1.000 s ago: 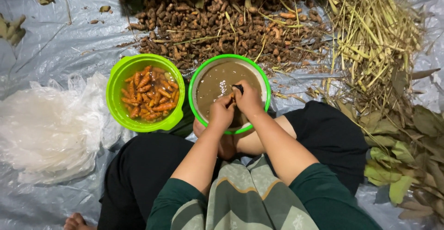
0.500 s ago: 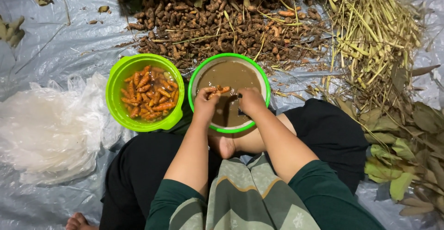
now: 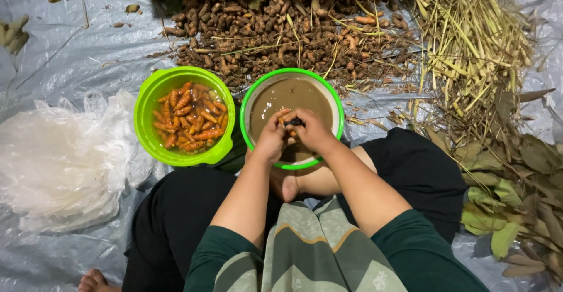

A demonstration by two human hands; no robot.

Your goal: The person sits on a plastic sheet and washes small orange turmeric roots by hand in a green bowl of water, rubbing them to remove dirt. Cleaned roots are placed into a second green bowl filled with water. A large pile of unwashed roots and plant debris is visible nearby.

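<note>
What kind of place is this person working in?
Probably a home or farmyard crop-cleaning spot on the ground: a plastic sheet covers the floor, with a heap of unwashed roots and dried stalks piled beside two green basins.

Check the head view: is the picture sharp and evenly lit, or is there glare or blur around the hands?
Head view: mostly sharp; the left hand and right hand over the muddy-water bowl look slightly soft. Light is uneven: pale sheen on the plastic sheet, darker toward the top edge at the root pile.

Both forearms reach forward, left hand [image 3: 271, 140] and right hand [image 3: 314, 132] meeting, fingers curled
</note>
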